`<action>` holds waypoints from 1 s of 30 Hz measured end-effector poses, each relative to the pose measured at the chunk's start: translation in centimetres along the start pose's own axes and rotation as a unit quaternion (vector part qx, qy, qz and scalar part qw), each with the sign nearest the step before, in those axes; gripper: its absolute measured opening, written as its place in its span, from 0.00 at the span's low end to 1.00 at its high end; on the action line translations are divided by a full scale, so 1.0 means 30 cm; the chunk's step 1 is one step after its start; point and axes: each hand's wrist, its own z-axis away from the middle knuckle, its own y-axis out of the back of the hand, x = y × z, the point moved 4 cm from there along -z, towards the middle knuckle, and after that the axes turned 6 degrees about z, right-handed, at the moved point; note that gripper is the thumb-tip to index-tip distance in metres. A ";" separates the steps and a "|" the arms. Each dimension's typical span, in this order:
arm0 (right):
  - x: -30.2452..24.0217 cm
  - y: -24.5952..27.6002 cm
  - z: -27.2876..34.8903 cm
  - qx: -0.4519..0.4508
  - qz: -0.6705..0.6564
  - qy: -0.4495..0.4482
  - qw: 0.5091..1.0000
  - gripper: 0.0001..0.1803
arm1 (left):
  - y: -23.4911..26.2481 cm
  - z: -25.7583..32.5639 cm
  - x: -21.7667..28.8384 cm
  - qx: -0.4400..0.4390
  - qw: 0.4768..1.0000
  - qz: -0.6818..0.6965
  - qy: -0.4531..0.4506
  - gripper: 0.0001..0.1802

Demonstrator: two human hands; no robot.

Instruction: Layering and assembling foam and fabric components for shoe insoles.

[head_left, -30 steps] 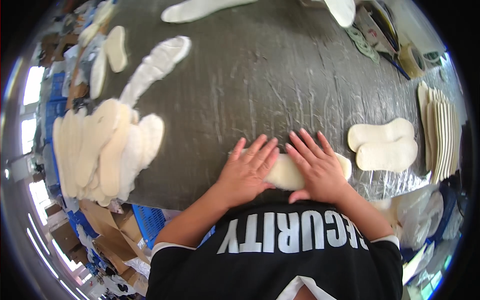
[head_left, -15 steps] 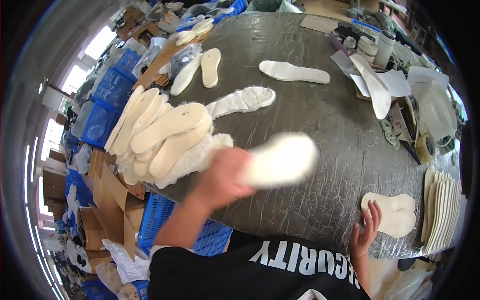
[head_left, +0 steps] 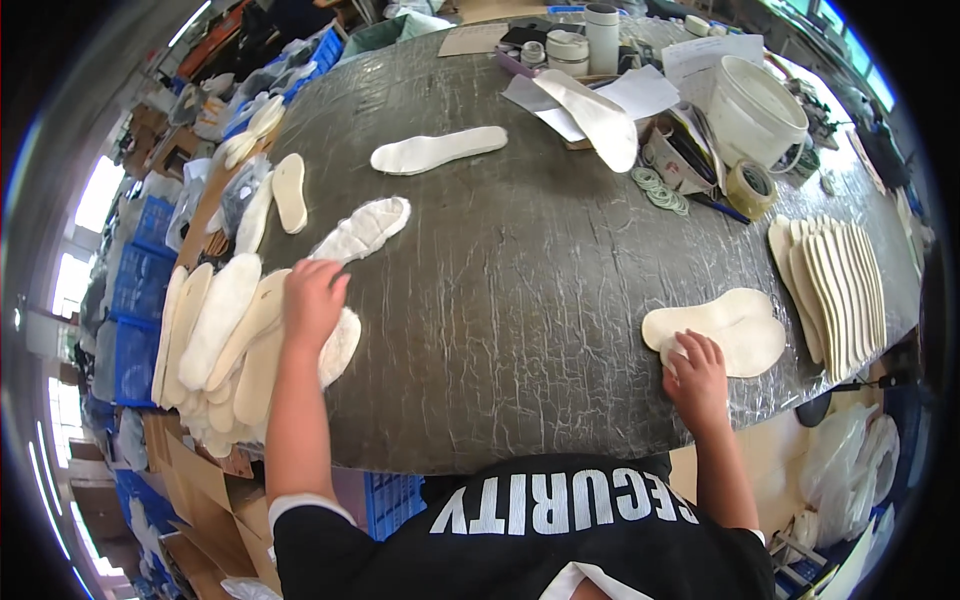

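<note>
Evidently the worktop (head_left: 520, 330) is the broadest thing, one dark surface, with the pile of insoles (head_left: 222, 320) on its near left part. Each insole should handle as light, soft and bendy, not fragile, the fleecy ones perhaps a little slippery; an edge near mid-length seems the best hold. Overlap hides the pile's full count (at least six show).

Far to the right of the pile is one close-packed row of insoles (head_left: 845, 300), maybe ten or more, too tight to count surely. One white bucket (head_left: 755, 110) stands beyond and well right of the pile. Two overlapping insoles (head_left: 755, 345) lie well right of the pile; just past it lies one puffy white insole (head_left: 375, 228), with one flat white insole (head_left: 440, 150) farther beyond.

At the pile's right side is the left hand (head_left: 316, 300), fingers bent and close together; I cannot tell whether its grip pinches anything. Well right of the pile, the right hand (head_left: 700, 385) has slightly parted fingers on the nearer overlapping insole, its thumb's hold unclear. Smallest, one tape roll (head_left: 750, 190) sits beyond and right of the pile.
</note>
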 end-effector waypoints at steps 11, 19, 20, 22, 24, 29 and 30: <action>-0.188 -0.006 0.004 0.067 -0.050 0.019 0.996 0.14 | -0.440 -0.187 -0.040 -0.053 0.975 -0.201 0.082 0.06; -0.204 -0.003 -0.047 0.083 -0.094 -0.015 0.992 0.15 | -0.466 -0.067 0.717 -0.107 0.983 0.066 -0.130 0.04; -0.212 0.000 -0.076 0.088 -0.082 -0.016 0.993 0.14 | -0.468 -0.046 0.768 -0.114 0.981 0.076 -0.139 0.04; -0.205 -0.002 -0.127 0.111 -0.066 -0.029 0.991 0.15 | -0.468 -0.032 0.849 -0.128 0.966 0.159 -0.157 0.05; -0.183 -0.022 -0.162 0.101 -0.052 -0.047 0.992 0.15 | -0.471 -0.071 0.857 -0.141 0.954 0.224 -0.144 0.04; -0.118 0.023 -0.158 0.088 -0.036 -0.108 0.990 0.14 | -0.546 -0.303 0.572 -0.044 0.977 0.145 -0.148 0.16; -0.093 0.035 -0.141 0.087 -0.040 -0.130 0.987 0.13 | -0.571 -0.313 0.490 -0.043 0.979 0.100 -0.175 0.21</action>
